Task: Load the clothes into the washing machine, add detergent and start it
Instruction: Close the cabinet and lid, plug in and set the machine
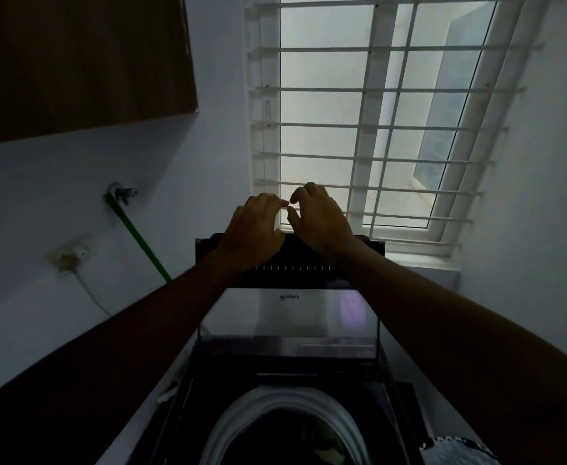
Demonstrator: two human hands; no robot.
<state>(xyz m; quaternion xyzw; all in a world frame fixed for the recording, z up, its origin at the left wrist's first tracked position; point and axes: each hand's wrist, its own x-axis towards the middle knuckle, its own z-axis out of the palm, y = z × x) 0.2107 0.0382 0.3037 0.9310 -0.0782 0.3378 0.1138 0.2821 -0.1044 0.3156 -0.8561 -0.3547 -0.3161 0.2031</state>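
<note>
A dark top-loading washing machine (285,374) fills the lower middle of the head view. Its folding lid (288,317) stands raised, with the dark upper panel (295,260) in front of the window. A white ring (241,417) surrounds the open drum, and dark clothes (295,437) lie dimly inside. My left hand (251,229) and my right hand (319,219) are side by side at the lid's top edge. Their fingers are loosely bent above that edge, the tips nearly meeting, with nothing between them. I cannot tell whether the palms touch the lid.
A barred window (376,112) is straight ahead. On the left wall are a green hose (141,236) from a tap, a socket with a plugged cable (70,256), and a brown cabinet (74,62) higher up. Patterned cloth (459,448) shows at the lower right.
</note>
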